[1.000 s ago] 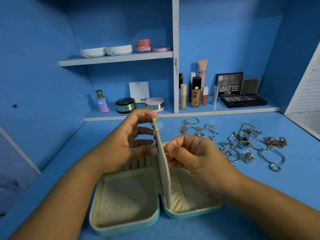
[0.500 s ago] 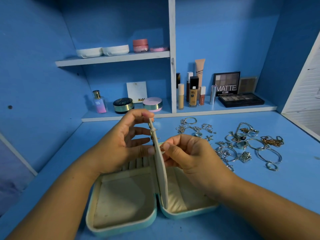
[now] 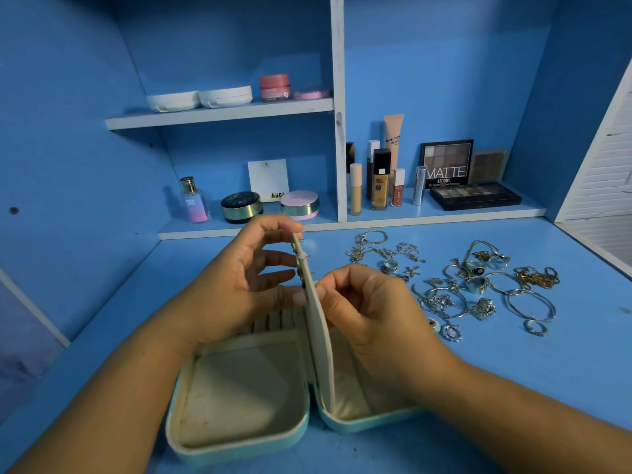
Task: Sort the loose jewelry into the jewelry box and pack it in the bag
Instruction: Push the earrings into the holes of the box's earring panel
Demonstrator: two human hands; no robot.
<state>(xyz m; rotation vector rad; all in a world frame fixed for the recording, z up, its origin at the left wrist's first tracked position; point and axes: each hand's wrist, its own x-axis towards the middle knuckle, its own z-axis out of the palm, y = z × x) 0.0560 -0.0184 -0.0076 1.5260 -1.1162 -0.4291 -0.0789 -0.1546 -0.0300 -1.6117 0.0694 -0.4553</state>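
Note:
A mint-green jewelry box (image 3: pixel 236 449) with a cream lining lies open on the blue desk in front of me. Its cream middle flap (image 3: pixel 319 333) stands upright between the two halves. My left hand (image 3: pixel 239 285) holds the flap from the left, index fingertip and thumb on it, next to a small earring (image 3: pixel 301 265) hanging on the flap's left face. My right hand (image 3: pixel 366 302) pinches the flap's edge from the right. Loose jewelry (image 3: pixel 478 289), silver and gold rings, bangles and chains, lies spread on the desk to the right. No bag is in view.
A low shelf (image 3: pixel 376 222) behind the desk carries a perfume bottle (image 3: pixel 194 201), compacts, foundation bottles (image 3: pixel 379 181) and eyeshadow palettes (image 3: pixel 475 196). An upper shelf (image 3: pixel 219 114) holds white cases and a pink jar. A white louvred panel (image 3: pixel 608 172) stands at the right.
Both hands stay on the upright flap with only small finger shifts. The view has drifted slightly, so the box sits a little lower left.

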